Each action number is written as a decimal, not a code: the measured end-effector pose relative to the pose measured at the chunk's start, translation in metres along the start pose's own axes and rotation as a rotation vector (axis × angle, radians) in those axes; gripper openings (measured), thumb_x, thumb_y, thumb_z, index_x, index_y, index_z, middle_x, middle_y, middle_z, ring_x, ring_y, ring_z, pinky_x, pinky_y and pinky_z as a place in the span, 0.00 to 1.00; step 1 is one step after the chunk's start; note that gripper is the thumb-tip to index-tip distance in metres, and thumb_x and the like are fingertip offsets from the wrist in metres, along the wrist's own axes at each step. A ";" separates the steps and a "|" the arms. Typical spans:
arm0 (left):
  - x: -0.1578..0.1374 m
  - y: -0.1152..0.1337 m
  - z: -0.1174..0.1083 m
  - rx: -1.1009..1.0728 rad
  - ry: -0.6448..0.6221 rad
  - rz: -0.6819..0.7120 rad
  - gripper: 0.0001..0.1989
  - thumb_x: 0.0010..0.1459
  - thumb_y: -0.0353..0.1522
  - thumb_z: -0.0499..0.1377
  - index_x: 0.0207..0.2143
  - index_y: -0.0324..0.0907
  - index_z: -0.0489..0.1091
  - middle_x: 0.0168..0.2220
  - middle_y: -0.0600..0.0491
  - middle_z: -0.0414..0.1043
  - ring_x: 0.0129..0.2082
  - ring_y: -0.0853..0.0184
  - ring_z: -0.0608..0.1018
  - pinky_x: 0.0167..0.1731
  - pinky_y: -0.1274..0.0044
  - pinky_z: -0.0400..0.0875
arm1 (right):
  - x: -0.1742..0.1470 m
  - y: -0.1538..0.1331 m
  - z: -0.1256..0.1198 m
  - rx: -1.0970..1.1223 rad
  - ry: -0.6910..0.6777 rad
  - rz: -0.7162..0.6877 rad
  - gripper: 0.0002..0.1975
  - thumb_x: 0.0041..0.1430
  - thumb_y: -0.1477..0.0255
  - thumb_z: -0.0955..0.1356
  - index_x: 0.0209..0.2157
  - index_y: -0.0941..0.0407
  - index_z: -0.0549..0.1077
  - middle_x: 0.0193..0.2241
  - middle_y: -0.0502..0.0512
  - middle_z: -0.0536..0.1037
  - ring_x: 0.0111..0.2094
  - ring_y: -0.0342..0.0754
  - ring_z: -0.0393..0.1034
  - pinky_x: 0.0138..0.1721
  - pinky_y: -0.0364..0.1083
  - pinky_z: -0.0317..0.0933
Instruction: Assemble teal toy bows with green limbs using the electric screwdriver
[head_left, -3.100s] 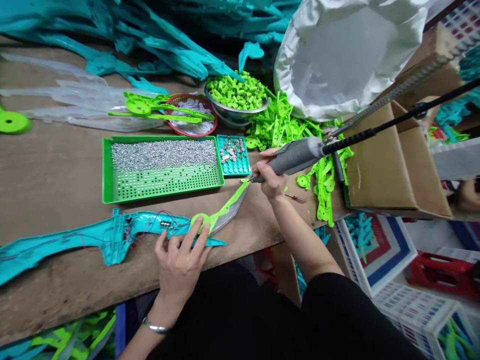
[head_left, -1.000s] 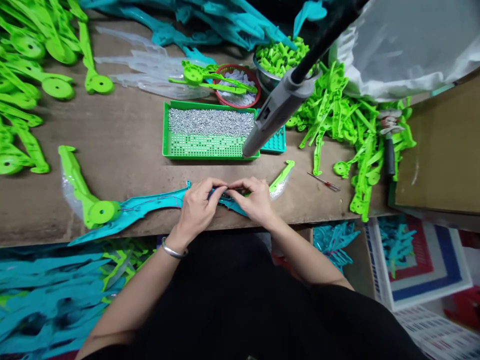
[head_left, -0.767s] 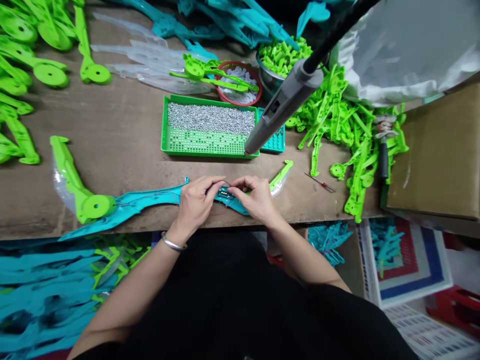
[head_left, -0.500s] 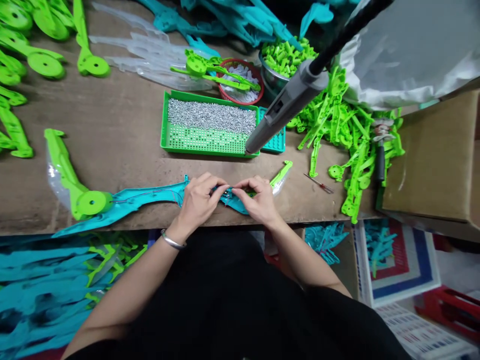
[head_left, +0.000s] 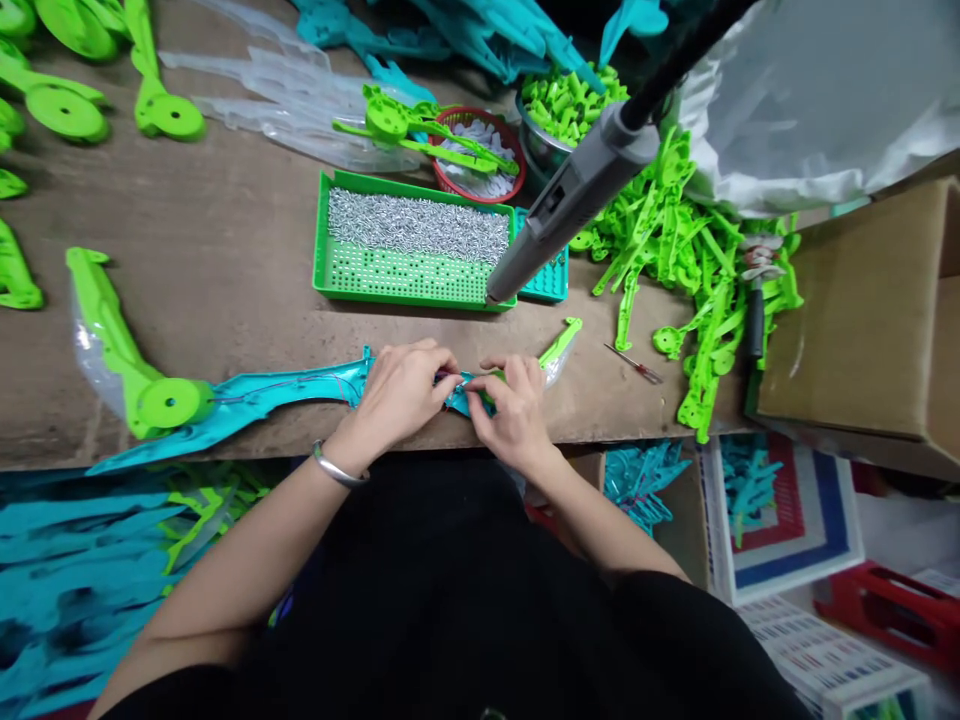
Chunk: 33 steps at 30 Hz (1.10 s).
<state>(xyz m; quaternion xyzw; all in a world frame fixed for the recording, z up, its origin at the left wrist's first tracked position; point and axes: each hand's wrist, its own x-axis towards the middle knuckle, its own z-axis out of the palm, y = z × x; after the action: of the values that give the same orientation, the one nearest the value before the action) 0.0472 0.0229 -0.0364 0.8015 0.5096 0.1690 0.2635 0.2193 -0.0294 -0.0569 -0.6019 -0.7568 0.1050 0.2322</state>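
Note:
A long curved blue plastic shell (head_left: 300,386), shaped like half of a toy bow, lies along the table's front edge with thin wires running inside it. At its left end sits a green arm with a round disc (head_left: 174,403); a smaller green arm (head_left: 561,342) sticks out at the right. My left hand (head_left: 409,390), a silver bangle on its wrist, rests over the shell's right half, thumb and fingers closed in a pinch. Facing it, my right hand (head_left: 511,408) also pinches at the same spot. What lies between the fingertips is too small and covered to name.
Behind the hands stands a green basket (head_left: 409,292) of screws, with a grey electric screwdriver (head_left: 570,200) hanging over its right corner. A small screwdriver (head_left: 636,364) lies at right, near piled green parts (head_left: 705,300) and a cardboard box (head_left: 847,340). Clear plastic pieces (head_left: 277,100) lie at the back.
My left hand has turned slightly, its back now flatter over the shell. My right fingers have shifted a little and curl more. The whole view has drifted slightly.

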 end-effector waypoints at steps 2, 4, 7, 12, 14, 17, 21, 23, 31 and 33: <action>0.007 0.003 -0.001 0.112 -0.038 0.002 0.04 0.56 0.32 0.62 0.31 0.44 0.77 0.31 0.51 0.77 0.30 0.63 0.76 0.29 0.73 0.63 | -0.002 0.000 0.001 -0.022 0.001 -0.005 0.07 0.62 0.72 0.66 0.36 0.53 0.78 0.47 0.59 0.74 0.49 0.57 0.62 0.47 0.56 0.55; 0.014 0.006 -0.003 0.188 -0.073 -0.001 0.05 0.54 0.30 0.61 0.28 0.44 0.77 0.28 0.50 0.77 0.28 0.62 0.76 0.27 0.73 0.63 | -0.002 0.000 0.002 -0.041 0.001 -0.010 0.07 0.64 0.72 0.66 0.36 0.53 0.77 0.47 0.58 0.75 0.48 0.57 0.62 0.47 0.56 0.54; 0.026 0.008 -0.006 0.180 -0.150 0.011 0.06 0.51 0.27 0.60 0.26 0.45 0.76 0.24 0.51 0.76 0.25 0.63 0.75 0.26 0.74 0.62 | -0.002 0.001 0.002 -0.067 -0.002 -0.022 0.07 0.64 0.71 0.65 0.35 0.53 0.77 0.47 0.58 0.75 0.48 0.56 0.62 0.47 0.56 0.54; 0.044 0.007 -0.011 0.075 -0.325 0.014 0.06 0.46 0.26 0.61 0.23 0.46 0.76 0.19 0.56 0.73 0.19 0.67 0.71 0.23 0.76 0.60 | -0.002 0.001 0.005 -0.061 0.014 -0.050 0.06 0.63 0.72 0.66 0.34 0.54 0.75 0.45 0.57 0.76 0.47 0.55 0.61 0.48 0.55 0.53; 0.051 0.009 -0.012 0.099 -0.362 0.001 0.06 0.45 0.27 0.61 0.20 0.45 0.75 0.18 0.56 0.72 0.19 0.67 0.71 0.22 0.76 0.60 | -0.002 0.000 0.006 -0.059 0.002 -0.038 0.06 0.63 0.72 0.66 0.34 0.55 0.75 0.45 0.57 0.76 0.47 0.55 0.61 0.48 0.56 0.53; 0.060 0.012 -0.010 0.201 -0.413 -0.013 0.05 0.43 0.27 0.62 0.18 0.45 0.74 0.18 0.53 0.72 0.20 0.65 0.73 0.22 0.76 0.62 | 0.000 -0.002 0.008 -0.052 -0.033 0.001 0.05 0.61 0.72 0.66 0.33 0.54 0.74 0.43 0.57 0.75 0.46 0.56 0.60 0.48 0.56 0.52; 0.068 0.019 -0.004 0.282 -0.426 -0.005 0.06 0.41 0.29 0.65 0.16 0.44 0.71 0.14 0.53 0.66 0.19 0.63 0.73 0.24 0.74 0.67 | 0.004 -0.005 0.009 -0.062 -0.067 0.045 0.04 0.60 0.72 0.66 0.32 0.55 0.74 0.41 0.58 0.75 0.45 0.56 0.60 0.47 0.57 0.52; 0.069 0.021 -0.002 0.276 -0.420 -0.032 0.09 0.40 0.30 0.66 0.15 0.44 0.68 0.13 0.52 0.64 0.21 0.59 0.75 0.26 0.72 0.69 | 0.005 -0.005 0.010 -0.076 -0.068 0.057 0.04 0.59 0.72 0.66 0.31 0.55 0.73 0.41 0.58 0.75 0.44 0.56 0.61 0.46 0.57 0.52; 0.053 0.015 0.002 0.220 -0.298 0.047 0.04 0.46 0.26 0.63 0.26 0.42 0.71 0.23 0.49 0.74 0.28 0.58 0.79 0.29 0.73 0.69 | 0.004 0.000 0.010 -0.005 -0.019 0.044 0.03 0.57 0.73 0.67 0.29 0.55 0.72 0.34 0.55 0.75 0.41 0.53 0.62 0.47 0.55 0.51; 0.043 0.013 0.002 0.216 -0.264 0.076 0.05 0.50 0.26 0.61 0.31 0.42 0.71 0.29 0.48 0.76 0.32 0.59 0.79 0.31 0.73 0.70 | 0.003 0.004 0.009 -0.008 0.008 0.031 0.04 0.57 0.73 0.67 0.28 0.55 0.72 0.33 0.54 0.75 0.40 0.52 0.62 0.48 0.55 0.50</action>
<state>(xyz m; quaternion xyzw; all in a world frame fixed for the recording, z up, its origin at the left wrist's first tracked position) 0.0764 0.0570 -0.0301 0.8591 0.4550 0.0163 0.2337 0.2178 -0.0245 -0.0659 -0.6149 -0.7469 0.1029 0.2311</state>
